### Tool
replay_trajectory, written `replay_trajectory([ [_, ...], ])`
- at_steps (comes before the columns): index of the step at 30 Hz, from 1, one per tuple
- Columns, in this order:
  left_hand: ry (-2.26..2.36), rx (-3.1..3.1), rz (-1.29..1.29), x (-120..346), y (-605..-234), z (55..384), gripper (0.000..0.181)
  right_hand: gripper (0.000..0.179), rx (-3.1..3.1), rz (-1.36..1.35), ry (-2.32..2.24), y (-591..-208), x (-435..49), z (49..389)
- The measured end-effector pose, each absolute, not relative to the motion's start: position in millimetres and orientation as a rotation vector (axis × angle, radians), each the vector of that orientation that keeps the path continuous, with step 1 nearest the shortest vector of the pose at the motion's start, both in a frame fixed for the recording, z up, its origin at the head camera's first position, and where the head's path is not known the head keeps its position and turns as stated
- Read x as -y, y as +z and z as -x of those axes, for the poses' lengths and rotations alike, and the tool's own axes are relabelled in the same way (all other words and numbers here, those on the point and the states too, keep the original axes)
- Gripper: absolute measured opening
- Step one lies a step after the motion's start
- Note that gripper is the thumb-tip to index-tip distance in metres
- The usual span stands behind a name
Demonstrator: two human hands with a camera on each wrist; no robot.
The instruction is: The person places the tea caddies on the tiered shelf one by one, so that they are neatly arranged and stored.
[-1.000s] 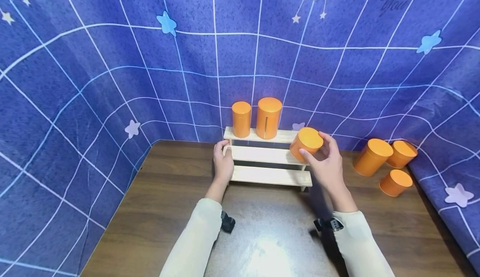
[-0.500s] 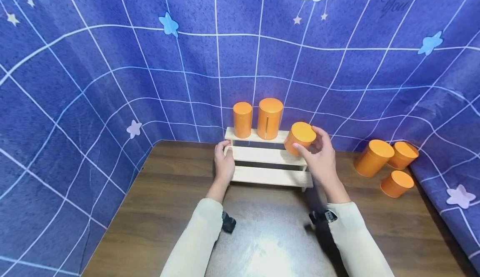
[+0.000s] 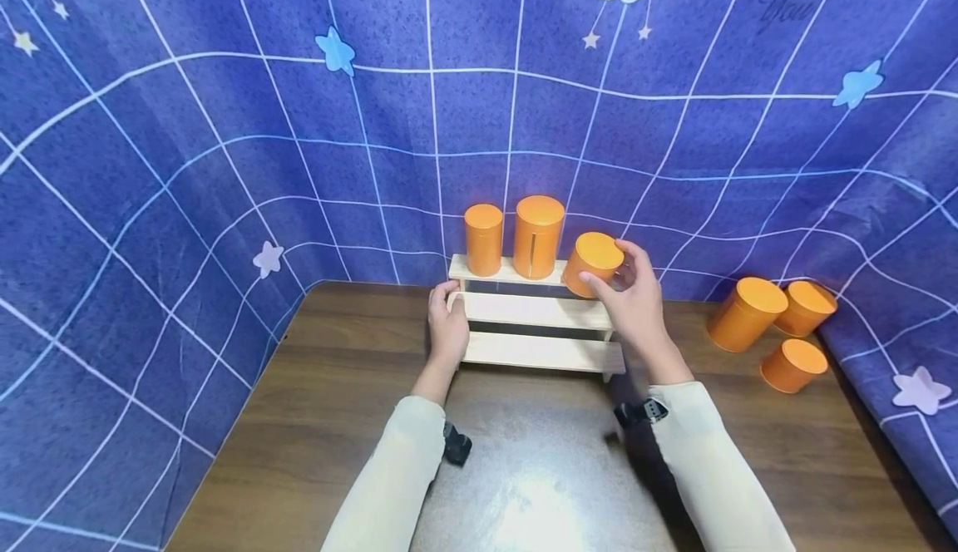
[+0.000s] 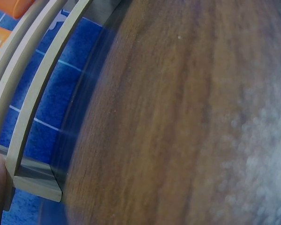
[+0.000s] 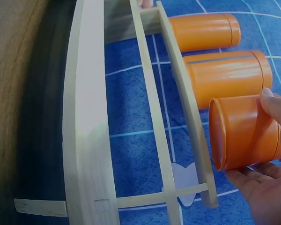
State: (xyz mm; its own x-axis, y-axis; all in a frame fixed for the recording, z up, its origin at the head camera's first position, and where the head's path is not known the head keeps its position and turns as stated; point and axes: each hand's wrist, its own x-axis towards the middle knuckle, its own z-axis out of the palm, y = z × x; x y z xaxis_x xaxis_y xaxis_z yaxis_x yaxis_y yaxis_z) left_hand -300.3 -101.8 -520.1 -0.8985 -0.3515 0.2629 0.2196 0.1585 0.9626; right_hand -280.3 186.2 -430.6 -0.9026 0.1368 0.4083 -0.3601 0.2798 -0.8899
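Observation:
A three-tier wooden shelf (image 3: 535,309) stands on the table. At its left end my left hand (image 3: 447,327) grips the side. My right hand (image 3: 636,303) holds a short orange canister (image 3: 591,265) between thumb and fingers at the right part of the top tier. In the right wrist view that canister (image 5: 246,133) looks slightly apart from the top board; whether it touches is hard to tell. A slim orange canister (image 3: 483,240) and a wider, taller one (image 3: 537,238) with a dark vertical line stand upright on the top tier, to its left.
Several orange canisters stand on the wooden table (image 3: 337,419) at the right: a tall one (image 3: 747,315), a medium one (image 3: 805,309) behind it and a short one (image 3: 793,366) in front. A blue patterned cloth (image 3: 389,120) hangs behind the table and along its sides.
My right hand has moved the short canister left and back, from over the right end of the middle tier to the top tier. The left hand has stayed on the shelf.

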Motion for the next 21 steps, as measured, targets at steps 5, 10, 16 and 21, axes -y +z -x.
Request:
replay_trajectory([
  [5, -1.781, 1.995, -0.128, 99, -522, 302, 0.027, 0.080, 2.189, -0.188, 1.616, -435, -189, 286],
  [10, -1.786, 1.989, -0.109, 100, -522, 302, 0.027, 0.079, 2.171, -0.170, 1.641, -438, -188, 289],
  [16, -1.783, 1.994, -0.120, 100, -520, 302, 0.027, 0.080, 2.169, -0.200, 1.635, -441, -184, 293],
  [21, -1.764, 2.004, -0.128, 100, -519, 301, 0.027, 0.083, 2.200, -0.250, 1.628, -443, -183, 295],
])
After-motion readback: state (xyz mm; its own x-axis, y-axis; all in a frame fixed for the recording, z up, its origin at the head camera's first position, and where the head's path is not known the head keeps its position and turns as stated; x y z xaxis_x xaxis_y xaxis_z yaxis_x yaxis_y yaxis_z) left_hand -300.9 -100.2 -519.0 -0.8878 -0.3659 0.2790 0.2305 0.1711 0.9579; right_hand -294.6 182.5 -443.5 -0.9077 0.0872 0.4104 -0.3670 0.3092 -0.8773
